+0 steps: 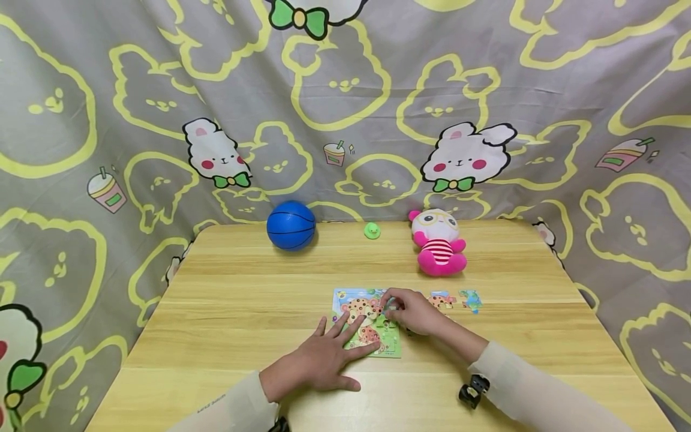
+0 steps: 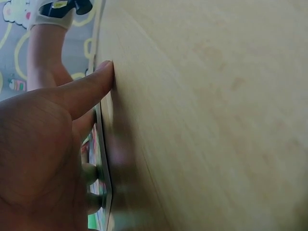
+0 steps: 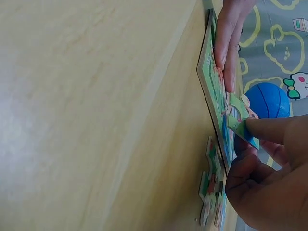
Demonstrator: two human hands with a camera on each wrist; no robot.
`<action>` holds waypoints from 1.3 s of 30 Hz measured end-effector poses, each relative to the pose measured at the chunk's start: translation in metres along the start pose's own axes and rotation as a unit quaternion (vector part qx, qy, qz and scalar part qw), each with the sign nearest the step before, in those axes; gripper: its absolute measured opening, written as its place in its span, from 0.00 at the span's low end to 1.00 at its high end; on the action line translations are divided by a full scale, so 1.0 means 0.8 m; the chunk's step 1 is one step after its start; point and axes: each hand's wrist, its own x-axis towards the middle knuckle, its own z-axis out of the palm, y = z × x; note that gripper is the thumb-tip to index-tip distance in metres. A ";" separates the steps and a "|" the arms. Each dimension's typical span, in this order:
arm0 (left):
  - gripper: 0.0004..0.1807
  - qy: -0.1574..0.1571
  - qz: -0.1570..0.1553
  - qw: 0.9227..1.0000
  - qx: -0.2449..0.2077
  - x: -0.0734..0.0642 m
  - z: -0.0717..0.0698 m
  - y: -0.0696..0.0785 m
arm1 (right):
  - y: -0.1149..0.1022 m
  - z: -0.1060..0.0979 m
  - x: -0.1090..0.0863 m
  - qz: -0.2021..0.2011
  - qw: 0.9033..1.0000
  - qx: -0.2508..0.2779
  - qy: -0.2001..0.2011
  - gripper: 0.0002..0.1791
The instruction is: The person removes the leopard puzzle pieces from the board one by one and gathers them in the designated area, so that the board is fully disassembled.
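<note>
the puzzle piece (image 3: 237, 125) is pinched at a tilt between the fingers of the right hand (image 1: 412, 311), at the right part of the puzzle board (image 1: 396, 346). pressed down at that slant, it could catch a neighbouring piece and lift it. the left hand (image 1: 324, 360) spreads over the board, fingers straight and gripping nothing; a slip there might drag the board askew. loose pieces (image 1: 471, 300) lie rightward on the worktop (image 1: 227, 312), where the right forearm could knock them.
</note>
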 end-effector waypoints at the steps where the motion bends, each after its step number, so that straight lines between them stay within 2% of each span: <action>1: 0.44 -0.001 0.000 1.000 -0.001 0.000 0.000 0.000 | 0.000 -0.001 -0.001 0.001 1.000 0.002 0.001 0.06; 8: 0.45 0.000 0.001 1.000 -0.002 0.001 0.000 -0.001 | 0.007 -0.009 -0.007 0.020 1.000 0.020 0.000 0.06; 17: 0.45 0.007 0.003 1.000 0.003 0.001 0.002 -0.001 | 0.016 -0.026 -0.020 0.023 0.999 0.040 0.000 0.06; 25: 0.45 0.008 0.004 1.000 0.000 0.001 0.003 -0.002 | 0.028 -0.042 -0.036 0.012 1.000 0.026 0.004 0.04; 33: 0.45 0.006 0.000 1.000 0.001 -0.001 0.002 0.000 | 0.046 -0.060 -0.057 0.034 0.999 0.033 0.009 0.05; 39: 0.44 0.006 -0.001 1.000 0.002 -0.002 0.001 0.001 | 0.059 -0.074 -0.074 0.031 0.999 0.022 0.021 0.05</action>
